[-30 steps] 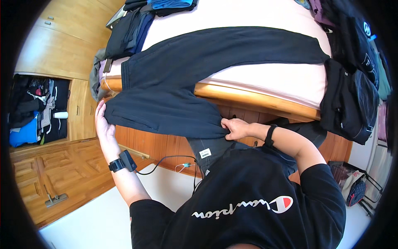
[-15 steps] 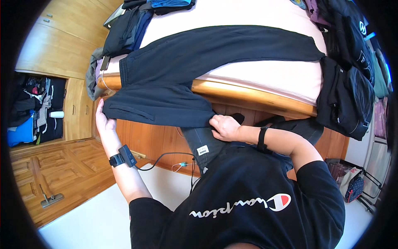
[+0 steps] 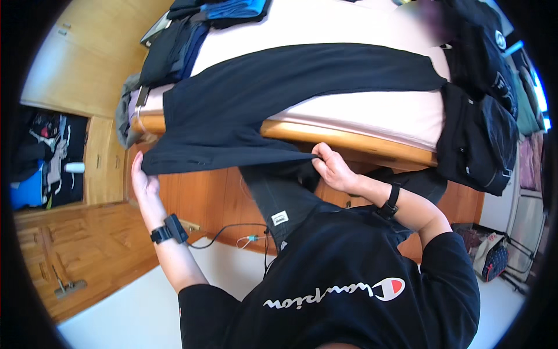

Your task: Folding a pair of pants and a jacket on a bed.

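Dark navy sweatpants (image 3: 226,113) are spread sideways, one leg stretched along the near edge of the bed. Their waistband is at the left, and the near part hangs past the wooden bed edge in front of me. My left hand (image 3: 145,180) grips the near waistband corner, its fingers mostly straight along the fabric. Farther right, my right hand (image 3: 337,170) pinches the near leg and pulls the cloth into a taut line. The rest of that leg is partly hidden below.
The bed (image 3: 383,122) has a pale pink sheet. Folded dark clothes (image 3: 168,55) lie at its left, with blue clothes (image 3: 235,9) behind. Black garments (image 3: 476,136) are piled at the right. A cabinet compartment (image 3: 49,157) holds clothes; a cable (image 3: 232,227) runs near my left wrist.
My right hand has moved right and slightly up with the near leg, stretching the fabric tight. My left hand keeps the waistband corner. The view has shifted slightly.
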